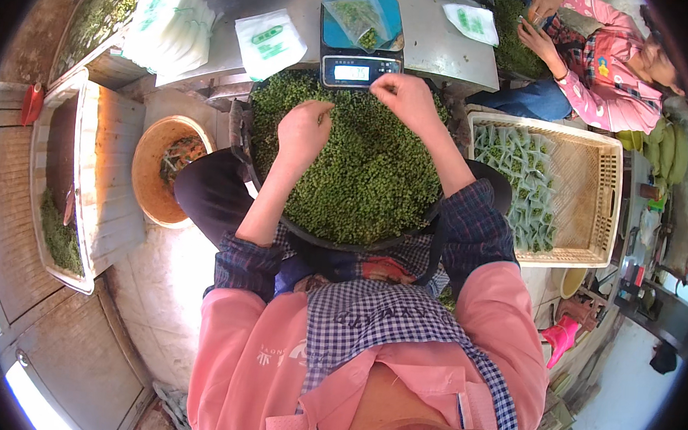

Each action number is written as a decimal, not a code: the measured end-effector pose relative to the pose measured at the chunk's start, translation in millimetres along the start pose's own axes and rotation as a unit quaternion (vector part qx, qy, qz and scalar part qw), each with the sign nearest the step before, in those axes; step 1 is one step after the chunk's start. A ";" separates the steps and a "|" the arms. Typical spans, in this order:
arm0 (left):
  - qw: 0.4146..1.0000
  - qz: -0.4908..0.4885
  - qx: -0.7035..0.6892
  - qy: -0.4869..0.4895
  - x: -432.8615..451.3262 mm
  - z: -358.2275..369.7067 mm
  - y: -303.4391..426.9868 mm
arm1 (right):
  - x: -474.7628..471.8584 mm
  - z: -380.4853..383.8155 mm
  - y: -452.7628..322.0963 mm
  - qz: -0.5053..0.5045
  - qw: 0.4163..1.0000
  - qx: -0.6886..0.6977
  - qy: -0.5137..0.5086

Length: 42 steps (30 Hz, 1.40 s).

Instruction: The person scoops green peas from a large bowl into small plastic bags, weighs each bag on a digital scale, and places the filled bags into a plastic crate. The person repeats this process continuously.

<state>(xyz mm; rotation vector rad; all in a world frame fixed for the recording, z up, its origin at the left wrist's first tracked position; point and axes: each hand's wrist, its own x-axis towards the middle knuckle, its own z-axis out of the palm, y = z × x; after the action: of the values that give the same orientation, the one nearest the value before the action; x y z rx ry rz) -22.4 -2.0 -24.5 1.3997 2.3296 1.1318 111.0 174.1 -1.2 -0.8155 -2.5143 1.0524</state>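
Note:
A large dark tub full of small green berries, which look like green peppercorns, sits between my knees. Over its left part hangs my left hand, fingers curled inward; whether it pinches a few berries is hidden. My right hand is bent with fingertips together just beside the front edge of a digital scale. What those fingertips hold, if anything, cannot be made out. On the scale's blue pan lies a clear plastic bag with green berries inside, and the display is lit.
A metal table carries flat printed bags and a thick bag stack. To my right, a cream crate holds rows of filled bags. An orange-brown bucket stands left. Another person works at upper right.

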 end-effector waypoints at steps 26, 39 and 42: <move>0.998 0.016 -0.027 -0.050 3.6 13.6 27.3 | 39.1 6.3 -3.9 0.109 0.899 0.373 0.202; 0.999 -0.027 -0.014 -0.014 -2.4 1.1 -1.5 | -7.0 -4.6 -2.1 0.100 0.990 0.095 -0.001; 0.999 -0.030 -0.010 -0.034 -2.2 1.0 1.0 | -3.3 -9.0 -5.1 0.051 0.995 0.023 0.082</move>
<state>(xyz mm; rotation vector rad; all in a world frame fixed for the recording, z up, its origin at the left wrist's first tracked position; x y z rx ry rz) -19.9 -3.0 -24.9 1.3311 2.2911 1.0720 115.9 174.2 8.6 -0.9827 -2.3251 1.0266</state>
